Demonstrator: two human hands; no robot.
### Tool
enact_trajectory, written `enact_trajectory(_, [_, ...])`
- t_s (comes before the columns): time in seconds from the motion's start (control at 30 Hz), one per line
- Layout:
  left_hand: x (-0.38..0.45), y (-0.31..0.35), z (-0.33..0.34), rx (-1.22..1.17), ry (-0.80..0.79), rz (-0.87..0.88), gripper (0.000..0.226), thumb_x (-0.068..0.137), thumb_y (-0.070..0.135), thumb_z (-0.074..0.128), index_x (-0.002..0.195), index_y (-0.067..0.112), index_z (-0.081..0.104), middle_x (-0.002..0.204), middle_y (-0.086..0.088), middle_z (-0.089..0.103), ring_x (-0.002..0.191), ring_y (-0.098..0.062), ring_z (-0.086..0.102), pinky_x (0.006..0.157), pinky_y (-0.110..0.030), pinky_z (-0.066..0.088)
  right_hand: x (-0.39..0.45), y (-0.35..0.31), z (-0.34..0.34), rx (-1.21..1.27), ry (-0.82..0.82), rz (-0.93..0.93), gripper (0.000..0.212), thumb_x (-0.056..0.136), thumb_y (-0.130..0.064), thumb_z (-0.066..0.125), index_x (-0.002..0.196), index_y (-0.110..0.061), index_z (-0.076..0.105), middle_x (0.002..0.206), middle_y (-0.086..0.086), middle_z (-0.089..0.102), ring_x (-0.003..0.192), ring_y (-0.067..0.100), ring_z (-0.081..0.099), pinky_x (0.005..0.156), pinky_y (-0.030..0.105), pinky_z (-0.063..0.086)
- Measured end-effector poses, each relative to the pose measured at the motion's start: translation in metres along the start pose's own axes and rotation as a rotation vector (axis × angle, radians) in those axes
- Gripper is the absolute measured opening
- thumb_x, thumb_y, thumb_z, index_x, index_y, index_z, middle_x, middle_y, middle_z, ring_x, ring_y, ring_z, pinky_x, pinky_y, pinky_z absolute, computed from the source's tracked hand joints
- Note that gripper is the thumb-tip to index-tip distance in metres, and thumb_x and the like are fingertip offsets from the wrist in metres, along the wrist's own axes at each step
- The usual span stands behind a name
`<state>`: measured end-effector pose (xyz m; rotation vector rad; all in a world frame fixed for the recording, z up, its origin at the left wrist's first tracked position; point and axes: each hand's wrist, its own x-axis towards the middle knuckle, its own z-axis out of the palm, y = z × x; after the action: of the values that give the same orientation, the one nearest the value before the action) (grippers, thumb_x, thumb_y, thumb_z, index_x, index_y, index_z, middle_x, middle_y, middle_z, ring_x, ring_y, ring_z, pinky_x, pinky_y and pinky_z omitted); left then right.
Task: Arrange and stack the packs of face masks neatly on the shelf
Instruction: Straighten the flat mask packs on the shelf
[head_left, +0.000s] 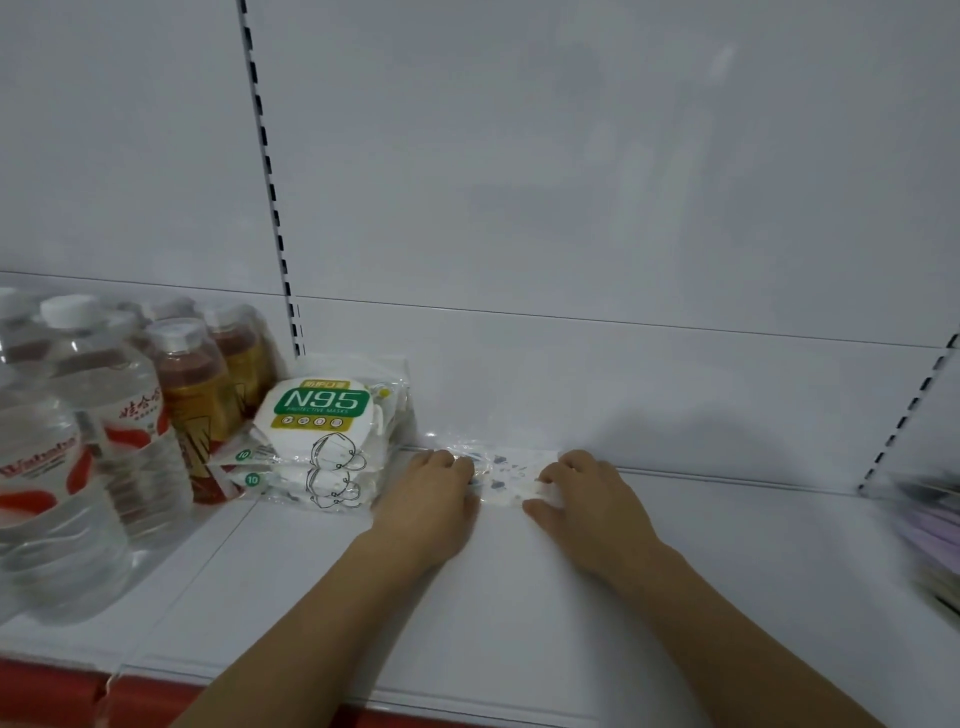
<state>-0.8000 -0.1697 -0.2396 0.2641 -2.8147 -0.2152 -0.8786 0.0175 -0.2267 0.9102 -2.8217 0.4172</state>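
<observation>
**Flimsy mask pack at the back of the shelf, both hands on it**

So the person has a flat clear-wrapped pack of patterned masks (506, 470) lying on the white shelf (519, 597), pushed up against the back panel (571, 182). It sits just right of the N95 stack (322, 441), which is a few packs piled up with the top one leaning a bit.

Left hand (434, 499) is on the left end of the pack, right hand (582, 493) on the right end. The fingers on both look curled down over the pack's ends, holding it by the edges, though the frame is a bit blurry there, so I can't say exactly how tight the grip is.

My read on how this thing handles: light as anything, soft, and floppy. The plastic film looks shiny, so probably slick, and it crinkles. One-handed from the middle it'd likely sag or slide. Taking it by the two short ends, like now, seems the sensible hold: keeps it flat and lets you square it up against the back panel or lift it onto the stack. Nothing fragile in it, but the N95 stack next door looks wobbly enough to nudge over.

Off to the left are water bottles (57, 467) and brown drink bottles (195, 384); some blurry packs (930, 535) sit far right.
</observation>
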Motion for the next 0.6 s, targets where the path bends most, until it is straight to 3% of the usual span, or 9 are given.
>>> enact_trajectory(0.17, [0.004, 0.028, -0.011, -0.033, 0.055, 0.058, 0.042, 0.095, 0.033, 0.053, 0.135, 0.02, 0.053, 0.134, 0.0, 0.057, 0.128, -0.022, 0.047, 0.105, -0.031, 0.035, -0.012, 0.011, -0.02, 0.075, 0.033, 0.01, 0.048, 0.094, -0.053, 0.054, 0.133, -0.026, 0.054, 0.135, -0.005, 0.047, 0.123, 0.019, 0.05, 0.098, 0.032, 0.044])
enact_trajectory(0.33, [0.007, 0.089, -0.029, -0.359, 0.13, 0.052, 0.034, 0.1, 0.028, 0.054, 0.133, 0.02, 0.054, 0.131, 0.003, 0.06, 0.119, -0.018, 0.055, 0.095, -0.028, 0.044, -0.038, 0.044, -0.061, 0.133, 0.153, 0.023, 0.048, 0.097, -0.051, 0.053, 0.137, -0.024, 0.052, 0.136, -0.004, 0.053, 0.123, 0.017, 0.052, 0.101, 0.033, 0.045])
enact_trajectory(0.6, [0.016, 0.239, -0.036, -0.767, 0.223, 0.04, 0.015, 0.101, 0.029, 0.055, 0.116, 0.027, 0.059, 0.108, 0.018, 0.061, 0.099, 0.001, 0.057, 0.077, -0.003, 0.036, -0.103, 0.131, -0.142, 0.128, 0.31, 0.037, 0.046, 0.098, -0.048, 0.052, 0.139, -0.027, 0.049, 0.137, -0.01, 0.055, 0.123, 0.011, 0.051, 0.101, 0.026, 0.041])
